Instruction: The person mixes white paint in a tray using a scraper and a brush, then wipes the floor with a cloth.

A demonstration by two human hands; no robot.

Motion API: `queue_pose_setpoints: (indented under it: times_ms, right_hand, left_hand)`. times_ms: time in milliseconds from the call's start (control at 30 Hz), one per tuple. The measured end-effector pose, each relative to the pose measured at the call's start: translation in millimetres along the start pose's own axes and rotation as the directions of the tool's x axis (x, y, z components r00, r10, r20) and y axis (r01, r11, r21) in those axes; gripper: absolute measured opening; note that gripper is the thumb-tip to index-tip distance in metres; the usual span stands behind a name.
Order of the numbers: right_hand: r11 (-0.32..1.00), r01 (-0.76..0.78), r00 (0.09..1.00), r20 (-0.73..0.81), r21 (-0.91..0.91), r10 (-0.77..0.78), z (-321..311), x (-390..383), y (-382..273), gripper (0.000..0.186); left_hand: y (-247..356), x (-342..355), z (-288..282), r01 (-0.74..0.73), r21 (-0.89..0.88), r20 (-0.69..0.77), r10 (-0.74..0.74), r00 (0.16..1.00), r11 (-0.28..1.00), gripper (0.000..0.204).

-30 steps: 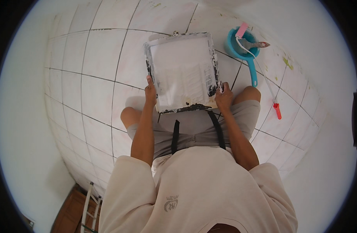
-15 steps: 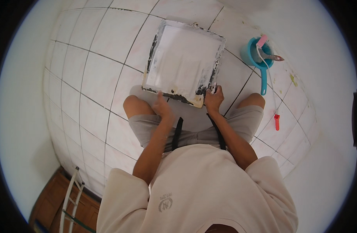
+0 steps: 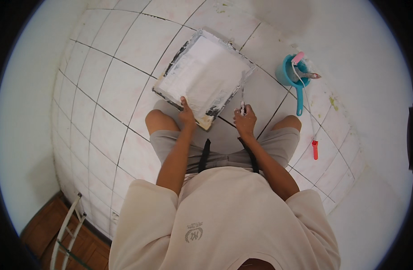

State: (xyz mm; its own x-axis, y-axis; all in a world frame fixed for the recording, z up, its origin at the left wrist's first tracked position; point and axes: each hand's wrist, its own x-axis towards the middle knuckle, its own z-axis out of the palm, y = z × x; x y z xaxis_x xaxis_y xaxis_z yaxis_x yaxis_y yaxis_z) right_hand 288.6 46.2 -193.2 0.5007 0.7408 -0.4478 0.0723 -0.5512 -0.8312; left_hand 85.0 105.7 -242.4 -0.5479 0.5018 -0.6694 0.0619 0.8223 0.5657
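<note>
A rectangular paint tray, dark under white paint smears, lies turned on the tiled floor in front of my knees. White paint covers its inside. My left hand grips the near rim, its thumb laid over the edge and the fingers hidden beneath. Just right of the tray, my right hand is closed around a white-smeared tool with a thin shaft. The shaft points away from me along the tray's right side. Its far end merges with the painted rim, so I cannot make out its kind.
To the right stands a blue dipper with a paintbrush in it. A small pink paint roller with a red handle leans across its rim. White walls bound both sides. A ladder stands by a wooden door at lower left.
The tray has turned clockwise, its near right corner swinging left. My right hand has left its rim and now shows the smeared tool. My left thumb has come over the near edge.
</note>
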Motion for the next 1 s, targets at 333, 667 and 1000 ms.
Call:
queue_pose_setpoints:
  times_ms: [333,667,1000]
  right_hand:
    - [0.828,0.416,0.907,0.113,-0.376,-0.405,-86,6,-44,0.029]
    - [0.42,0.613,0.777,0.413,-0.67,-0.475,-85,51,-62,0.02]
    - [0.44,0.61,0.793,0.512,-0.659,-0.33,-70,55,-52,0.018]
  left_hand:
    - [65,78,-73,-0.436,0.356,0.129,0.419,0.899,0.827,0.102]
    - [123,79,-50,-0.597,0.315,0.449,0.438,0.779,0.738,0.091]
    - [152,64,-89,-0.453,0.091,0.743,0.243,0.623,0.887,0.059]
